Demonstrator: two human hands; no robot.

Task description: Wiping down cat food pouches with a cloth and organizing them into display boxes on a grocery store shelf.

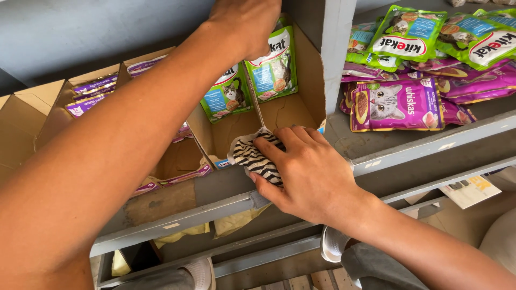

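Observation:
My left hand [244, 24] reaches up into an open cardboard box [309, 80] on the grey shelf [226, 204] and grips the top of a green pet-food pouch [274, 70] standing inside. A second green pouch [228, 96] stands beside it. My right hand [303, 169] presses a black-and-white striped cloth [252, 156] against the box's front edge.
Left of this box stand more open cardboard boxes [64, 107] holding purple pouches [88, 94]. Past a grey upright [336, 48], loose purple pouches [395, 104] and green pouches [408, 32] are piled on the shelf. Lower shelf rails [269, 252], a paper tag [470, 189] and my shoe [333, 244] lie below.

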